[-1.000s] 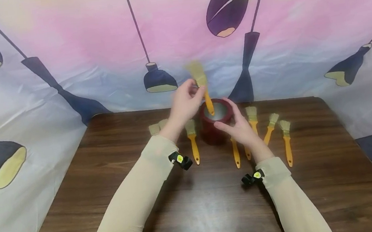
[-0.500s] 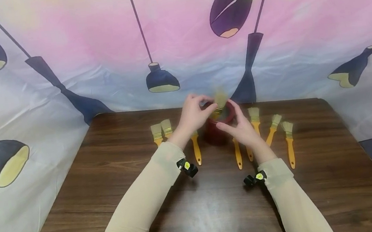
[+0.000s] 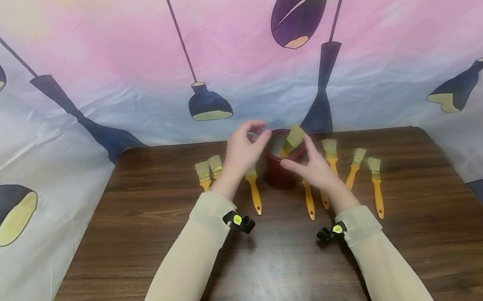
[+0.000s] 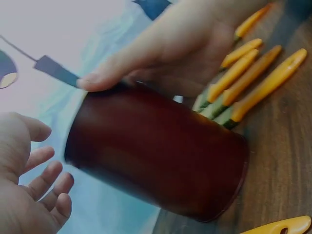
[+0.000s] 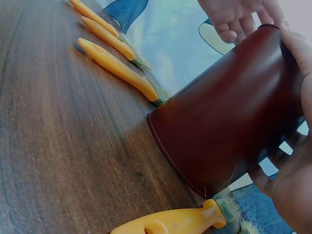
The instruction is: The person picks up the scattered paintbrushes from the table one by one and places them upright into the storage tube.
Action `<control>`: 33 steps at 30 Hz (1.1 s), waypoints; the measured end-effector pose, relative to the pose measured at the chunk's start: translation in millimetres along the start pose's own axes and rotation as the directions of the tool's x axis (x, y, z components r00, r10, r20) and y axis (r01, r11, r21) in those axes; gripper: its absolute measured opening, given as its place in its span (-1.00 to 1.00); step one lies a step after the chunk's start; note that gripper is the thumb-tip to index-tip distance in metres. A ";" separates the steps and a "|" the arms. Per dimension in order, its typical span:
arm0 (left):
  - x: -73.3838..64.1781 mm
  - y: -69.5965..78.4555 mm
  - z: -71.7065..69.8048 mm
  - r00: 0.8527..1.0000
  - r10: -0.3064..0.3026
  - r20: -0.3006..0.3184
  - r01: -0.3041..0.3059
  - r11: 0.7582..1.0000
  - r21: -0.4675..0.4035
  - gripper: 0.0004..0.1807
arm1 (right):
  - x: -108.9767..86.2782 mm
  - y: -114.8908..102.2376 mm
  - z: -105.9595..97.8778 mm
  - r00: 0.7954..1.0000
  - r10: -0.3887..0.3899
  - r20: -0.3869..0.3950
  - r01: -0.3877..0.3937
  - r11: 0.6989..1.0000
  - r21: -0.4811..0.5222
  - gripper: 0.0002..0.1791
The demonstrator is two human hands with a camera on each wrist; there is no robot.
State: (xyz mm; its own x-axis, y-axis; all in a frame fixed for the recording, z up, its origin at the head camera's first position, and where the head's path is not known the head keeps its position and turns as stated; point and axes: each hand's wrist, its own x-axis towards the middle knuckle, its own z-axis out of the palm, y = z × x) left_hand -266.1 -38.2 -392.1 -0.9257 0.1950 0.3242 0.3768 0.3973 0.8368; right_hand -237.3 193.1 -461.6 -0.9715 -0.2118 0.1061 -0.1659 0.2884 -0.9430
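Left fingers, now parted, have released the brush; right fingers clasp the pot.

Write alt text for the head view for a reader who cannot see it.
A person's right hand holds a dark red container with a yellow-handled brush leaning inside, bristles up; the left hand, empty, hovers beside the container. More brushes lie on both sides on a wooden table, before a backdrop of printed hanging lamps.

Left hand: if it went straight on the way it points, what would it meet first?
Probably the left hand would meet the dark red cup at its rim; depth is unclear, so it might pass over and reach the paintbrush leaning inside.
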 end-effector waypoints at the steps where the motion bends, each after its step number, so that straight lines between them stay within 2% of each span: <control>1: -1.3 -0.3 -3.5 1.000 -0.004 -0.009 0.003 1.000 -0.014 -0.59 | 0.1 0.5 0.2 1.000 -0.003 -0.001 0.003 1.000 -0.001 0.15; 5: -9.4 -3.8 -20.5 0.998 -0.025 -0.056 0.024 0.999 -0.025 -0.55 | 0.2 1.6 0.7 1.000 -0.002 -0.006 0.002 1.000 -0.001 0.17; 8: -18.8 -10.1 -34.6 0.995 -0.037 -0.095 0.038 0.999 0.007 -0.50 | -0.7 1.1 0.9 1.000 0.013 -0.009 -0.013 1.000 -0.004 0.19; 14: -40.8 -35.9 -64.5 0.987 -0.075 -0.140 0.089 0.992 0.093 -0.41 | -1.4 1.2 0.3 1.000 0.027 -0.012 -0.027 1.000 -0.009 0.19; 19: -59.6 -63.0 -87.8 0.975 -0.161 -0.151 0.181 0.975 0.132 -0.30 | -1.6 0.5 0.9 1.000 0.023 -0.007 -0.023 1.000 0.000 0.18; 23: -72.8 -84.9 -99.7 0.955 -0.250 -0.156 0.276 0.947 0.167 -0.25 | -1.1 0.1 0.7 1.000 0.023 -0.002 -0.023 1.000 0.014 0.16; 26: -81.6 -99.3 -106.6 0.945 -0.292 -0.148 0.318 0.926 0.203 -0.24 | -1.0 -0.1 -0.2 1.000 0.028 0.000 -0.028 0.999 0.014 0.16; 33: -93.0 -117.8 -122.6 0.921 -0.387 -0.035 0.383 0.890 0.249 -0.09 | -1.5 0.5 0.4 0.999 0.045 0.000 -0.045 0.999 -0.003 0.19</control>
State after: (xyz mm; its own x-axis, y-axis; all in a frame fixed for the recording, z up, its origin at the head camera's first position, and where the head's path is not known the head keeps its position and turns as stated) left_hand -228.6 -213.1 -466.8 -0.9999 -0.0052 -0.0098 -0.0108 0.6514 0.7587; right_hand -235.8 193.2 -462.4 -0.9780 -0.1988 0.0639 -0.1228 0.3000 -0.9460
